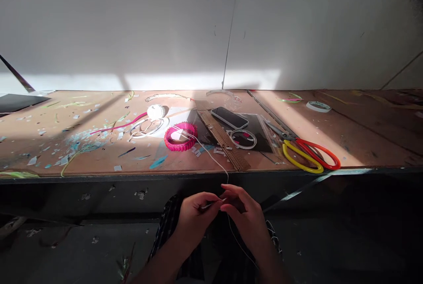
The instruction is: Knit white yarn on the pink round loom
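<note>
My left hand and my right hand hang close together in front of the bench edge, below the tabletop. Between their fingertips is a thin white strip or needle-like piece, gripped by my left fingers. A thin white cord runs from a pink knitting ring on the bench, over the edge and down through my right fingers. It continues below that hand towards my lap. The fine detail of the grip is small and partly hidden by my fingers.
The scrap-strewn wooden bench holds a white ball, a phone, a slotted wooden strip, a tape ring, red-and-yellow-handled scissors and a tape roll. A white wall stands behind.
</note>
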{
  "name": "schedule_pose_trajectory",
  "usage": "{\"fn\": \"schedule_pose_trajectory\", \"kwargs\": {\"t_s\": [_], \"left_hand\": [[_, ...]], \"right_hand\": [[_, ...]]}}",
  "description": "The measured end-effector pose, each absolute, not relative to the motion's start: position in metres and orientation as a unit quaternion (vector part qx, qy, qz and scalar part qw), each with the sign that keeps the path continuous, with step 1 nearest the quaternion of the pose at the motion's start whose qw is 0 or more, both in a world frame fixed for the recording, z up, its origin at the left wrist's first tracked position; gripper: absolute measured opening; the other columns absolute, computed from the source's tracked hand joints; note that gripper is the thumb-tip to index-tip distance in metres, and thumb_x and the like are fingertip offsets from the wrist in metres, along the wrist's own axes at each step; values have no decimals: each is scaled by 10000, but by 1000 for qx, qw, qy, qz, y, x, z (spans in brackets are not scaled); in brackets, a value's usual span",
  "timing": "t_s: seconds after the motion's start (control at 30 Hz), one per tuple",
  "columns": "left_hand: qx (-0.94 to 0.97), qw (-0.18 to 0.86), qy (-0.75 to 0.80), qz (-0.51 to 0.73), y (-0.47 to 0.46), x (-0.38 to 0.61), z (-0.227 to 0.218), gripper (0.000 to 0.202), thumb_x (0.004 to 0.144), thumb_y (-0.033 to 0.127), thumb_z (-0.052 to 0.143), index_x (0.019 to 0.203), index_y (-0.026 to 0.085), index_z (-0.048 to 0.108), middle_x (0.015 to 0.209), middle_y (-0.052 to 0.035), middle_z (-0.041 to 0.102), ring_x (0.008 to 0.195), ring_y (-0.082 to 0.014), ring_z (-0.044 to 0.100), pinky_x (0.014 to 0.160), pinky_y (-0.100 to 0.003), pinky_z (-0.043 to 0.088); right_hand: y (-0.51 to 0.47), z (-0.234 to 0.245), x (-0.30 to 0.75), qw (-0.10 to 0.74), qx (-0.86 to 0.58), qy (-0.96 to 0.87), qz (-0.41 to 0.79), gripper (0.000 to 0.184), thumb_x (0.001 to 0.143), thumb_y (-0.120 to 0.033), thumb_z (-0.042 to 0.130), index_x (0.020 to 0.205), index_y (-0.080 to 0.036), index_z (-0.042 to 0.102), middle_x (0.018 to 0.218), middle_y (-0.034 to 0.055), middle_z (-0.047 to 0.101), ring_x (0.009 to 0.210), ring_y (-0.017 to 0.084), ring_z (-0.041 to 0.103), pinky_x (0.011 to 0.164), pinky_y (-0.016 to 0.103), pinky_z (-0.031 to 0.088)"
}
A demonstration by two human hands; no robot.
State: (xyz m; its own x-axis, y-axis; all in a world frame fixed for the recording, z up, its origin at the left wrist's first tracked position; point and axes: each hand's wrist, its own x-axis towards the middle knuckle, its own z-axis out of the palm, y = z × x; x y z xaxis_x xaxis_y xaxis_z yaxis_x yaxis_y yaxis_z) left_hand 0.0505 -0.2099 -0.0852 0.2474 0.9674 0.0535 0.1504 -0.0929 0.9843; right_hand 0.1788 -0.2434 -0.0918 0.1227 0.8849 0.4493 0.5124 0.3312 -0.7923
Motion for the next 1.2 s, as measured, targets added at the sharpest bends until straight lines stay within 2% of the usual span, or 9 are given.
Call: {"fn": "schedule_pose_trajectory", "kwargs": {"t_s": [0.07, 0.13, 0.5, 0.63, 0.93, 1.0, 1.07, 1.1, 1.2], "left_hand": [[603, 515, 445, 416, -209, 49, -87, 152, 645, 255, 598, 641, 142, 700, 548, -20, 641, 468, -87, 514, 433, -160, 406], [602, 515, 446, 417, -208, 48, -88, 147, 641, 257, 603, 637, 144, 697, 547, -19, 638, 476, -90, 518, 439, -161, 407], [669, 414, 455, 418, -210, 48, -96, 133, 721, 223, 578, 679, 172, 693, 603, -7, 675, 504, -92, 574, 452, -150, 438], [679, 363, 466, 436, -210, 47, -92, 127, 717, 179, 573, 694, 192, 696, 647, -8, 698, 536, -105, 610, 463, -155, 473], [666, 396, 464, 429, -207, 45, -86, 130, 699, 210, 589, 650, 178, 704, 562, -8, 670, 462, -91, 547, 425, -158, 413], [647, 421, 475, 423, -204, 43, -84, 144, 695, 229, 586, 642, 159, 700, 553, -12, 656, 463, -88, 527, 428, -158, 400], [629, 445, 477, 424, -202, 42, -83, 162, 693, 253, 586, 648, 145, 698, 554, -16, 644, 476, -89, 517, 438, -162, 394], [620, 454, 475, 428, -201, 42, -82, 167, 690, 261, 589, 650, 142, 698, 546, -13, 634, 472, -85, 505, 436, -162, 387], [597, 469, 475, 445, -201, 42, -80, 160, 677, 265, 607, 653, 137, 699, 520, 0, 604, 445, -67, 462, 420, -156, 357]], "right_hand": [[-244, -89, 180, 521, -517, -646, 209, 151, 806, -275, 562, 925, -217, 636, 822, 12, 684, 713, 126, 643, 629, 215, 520], [-244, -88, 180, 529, -514, -647, 192, 116, 818, -230, 543, 805, -219, 658, 777, 4, 692, 702, 127, 649, 639, 217, 525], [-232, -98, 165, 477, -570, -664, -88, 251, 899, -260, 404, 686, -176, 505, 572, -11, 541, 496, 85, 519, 484, 192, 411], [-228, -98, 163, 457, -586, -659, -115, 286, 895, -273, 424, 627, -183, 471, 529, -22, 506, 458, 82, 479, 467, 202, 363], [-224, -94, 163, 514, -577, -635, -3, 379, 870, -274, 457, 506, -184, 405, 458, -40, 418, 408, 65, 391, 414, 202, 320], [-224, -90, 168, 539, -564, -618, 94, 272, 859, -280, 472, 613, -176, 525, 545, -17, 527, 472, 78, 490, 438, 192, 382], [-224, -85, 174, 550, -536, -607, 205, 141, 835, -281, 511, 870, -191, 613, 735, 14, 637, 598, 103, 590, 510, 201, 466], [-224, -82, 177, 549, -519, -606, 247, 184, 817, -273, 539, 975, -211, 612, 819, 21, 659, 651, 113, 615, 550, 211, 495], [-224, -77, 182, 540, -489, -628, 273, 198, 782, -214, 586, 968, -246, 647, 841, 7, 678, 698, 118, 632, 611, 218, 519]]}}
